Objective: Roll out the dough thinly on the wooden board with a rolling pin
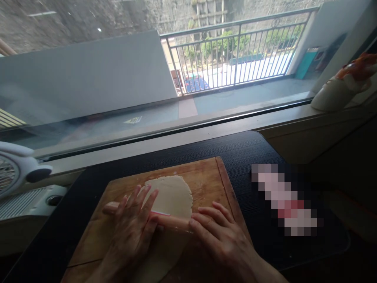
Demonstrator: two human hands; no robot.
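Dough on board; table — windowsill

I could read no word, brand or number anywhere; the one sign I made out was a small yellow triangle left of centre in the frame, low in the window, its markings too small to tell, and I couldn't say whether it was stuck there or stood beyond. On my rolling pin, at lower centre, a thin pale strip with reddish colouring showed me no legible lettering, while the pixelated thing at right was unreadable.
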